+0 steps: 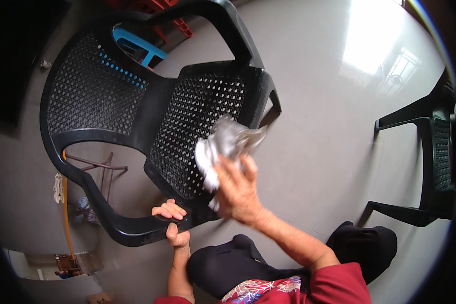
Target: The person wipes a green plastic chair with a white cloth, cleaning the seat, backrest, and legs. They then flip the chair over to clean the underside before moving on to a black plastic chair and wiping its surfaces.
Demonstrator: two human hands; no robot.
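Note:
A black plastic armchair (154, 114) with a perforated seat and backrest stands tilted in front of me, its back toward the left. My left hand (173, 222) is wrapped round the front end of the near armrest, thumb below and fingers above. In my right hand (238, 192) is a crumpled grey-white cloth (230, 139), held over the front part of the seat. The cloth is smeared by motion, and whether it touches the seat I cannot tell. Part of the seat's front edge is hidden behind the cloth and hand.
Another dark chair (438, 152) stands at the far right. Behind the armchair are a blue plastic stool (137, 45) and a red plastic item (182, 26). A thin brown metal frame (104, 166) and an orange pole (67, 218) show at the left. Grey floor tiles (314, 137) reflect window light.

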